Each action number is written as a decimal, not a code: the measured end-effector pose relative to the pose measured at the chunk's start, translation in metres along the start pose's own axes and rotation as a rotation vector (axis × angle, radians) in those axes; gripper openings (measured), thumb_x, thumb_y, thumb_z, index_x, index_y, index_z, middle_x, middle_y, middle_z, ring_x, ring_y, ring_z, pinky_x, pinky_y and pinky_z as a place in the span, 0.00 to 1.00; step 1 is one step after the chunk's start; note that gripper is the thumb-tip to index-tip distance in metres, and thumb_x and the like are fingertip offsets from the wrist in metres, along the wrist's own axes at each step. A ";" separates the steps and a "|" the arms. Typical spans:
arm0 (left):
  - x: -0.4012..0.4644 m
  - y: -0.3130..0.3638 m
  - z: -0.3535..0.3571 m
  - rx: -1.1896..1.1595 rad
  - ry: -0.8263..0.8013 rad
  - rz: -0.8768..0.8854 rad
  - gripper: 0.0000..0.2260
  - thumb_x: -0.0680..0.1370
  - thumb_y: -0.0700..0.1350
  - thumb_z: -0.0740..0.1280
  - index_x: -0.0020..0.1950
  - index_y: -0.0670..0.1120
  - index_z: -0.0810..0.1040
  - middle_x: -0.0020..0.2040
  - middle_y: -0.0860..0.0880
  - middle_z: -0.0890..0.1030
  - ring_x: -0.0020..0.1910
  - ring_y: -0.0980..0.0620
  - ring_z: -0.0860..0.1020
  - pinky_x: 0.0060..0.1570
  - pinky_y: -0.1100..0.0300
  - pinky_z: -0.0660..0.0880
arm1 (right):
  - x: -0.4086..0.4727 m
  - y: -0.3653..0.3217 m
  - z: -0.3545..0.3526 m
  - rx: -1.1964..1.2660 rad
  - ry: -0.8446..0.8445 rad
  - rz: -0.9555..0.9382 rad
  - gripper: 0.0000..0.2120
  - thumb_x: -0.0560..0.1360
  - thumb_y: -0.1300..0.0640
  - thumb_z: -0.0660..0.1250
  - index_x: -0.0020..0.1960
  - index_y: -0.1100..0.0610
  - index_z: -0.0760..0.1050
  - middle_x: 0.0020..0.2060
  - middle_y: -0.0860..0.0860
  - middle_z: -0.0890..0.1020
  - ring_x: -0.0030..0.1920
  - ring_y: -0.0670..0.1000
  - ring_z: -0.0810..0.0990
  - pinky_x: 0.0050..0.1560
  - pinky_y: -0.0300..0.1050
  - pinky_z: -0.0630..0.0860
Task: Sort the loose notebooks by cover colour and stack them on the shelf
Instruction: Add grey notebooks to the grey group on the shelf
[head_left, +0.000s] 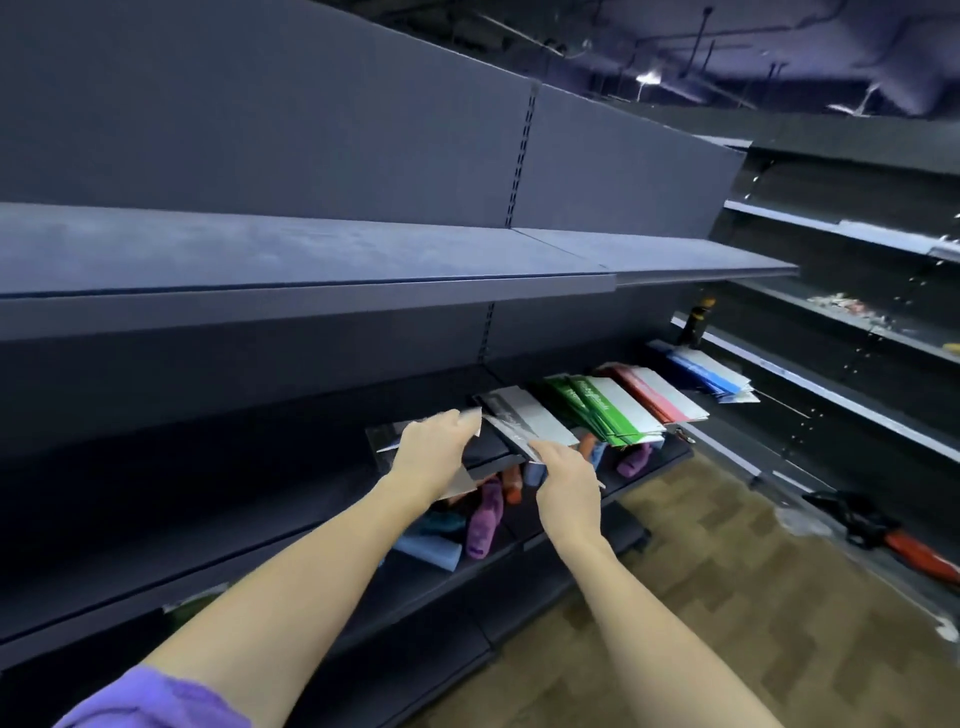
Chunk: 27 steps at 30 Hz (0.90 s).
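Note:
Notebook stacks lie in a row on a dark shelf (322, 452): black ones (524, 415) nearest, then green (602, 410), red (660, 395) and blue (706, 374) further right. My left hand (434, 447) rests palm down on a black-and-white notebook (387, 441) left of the black stack. My right hand (563, 473) pinches the near edge of the black stack. Under both hands I can tell little of the covers.
Above runs a bare blue-grey shelf (311, 270). On the shelf below lie several coloured bottles (485, 519) and a blue block (431, 548). Brown carpet (727, 597) spreads to the right, with dark shelving (857, 332) and a red-handled tool (919, 556) beyond.

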<state>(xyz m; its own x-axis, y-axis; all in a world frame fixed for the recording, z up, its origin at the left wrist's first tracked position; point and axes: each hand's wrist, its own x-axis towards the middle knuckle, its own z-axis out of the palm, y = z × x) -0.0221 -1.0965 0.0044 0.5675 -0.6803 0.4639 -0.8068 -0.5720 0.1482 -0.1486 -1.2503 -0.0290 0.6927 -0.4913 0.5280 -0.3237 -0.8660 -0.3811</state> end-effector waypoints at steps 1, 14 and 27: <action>0.007 -0.001 0.006 0.014 0.013 0.042 0.22 0.66 0.28 0.65 0.56 0.46 0.78 0.43 0.46 0.77 0.41 0.40 0.79 0.32 0.54 0.62 | 0.008 0.006 0.006 -0.025 0.001 -0.032 0.26 0.64 0.76 0.61 0.55 0.56 0.82 0.50 0.52 0.84 0.52 0.58 0.80 0.51 0.50 0.75; 0.067 -0.011 0.072 0.250 -0.162 0.067 0.19 0.66 0.33 0.71 0.54 0.48 0.80 0.42 0.48 0.79 0.42 0.46 0.80 0.30 0.57 0.60 | 0.071 0.083 0.075 -0.227 -0.270 -0.063 0.25 0.68 0.67 0.58 0.61 0.52 0.78 0.49 0.50 0.79 0.54 0.58 0.76 0.57 0.52 0.69; 0.090 0.022 0.128 0.296 -0.301 -0.112 0.26 0.76 0.32 0.60 0.74 0.48 0.66 0.61 0.47 0.77 0.58 0.44 0.77 0.40 0.54 0.63 | 0.134 0.147 0.102 -0.212 -0.663 -0.185 0.34 0.72 0.71 0.60 0.74 0.50 0.61 0.71 0.51 0.68 0.71 0.57 0.64 0.69 0.59 0.63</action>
<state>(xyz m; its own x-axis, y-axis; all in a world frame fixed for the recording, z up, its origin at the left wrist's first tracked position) 0.0322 -1.2296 -0.0623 0.7069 -0.6846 0.1776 -0.6804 -0.7268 -0.0937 -0.0377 -1.4341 -0.0918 0.9721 -0.2330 -0.0282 -0.2346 -0.9620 -0.1394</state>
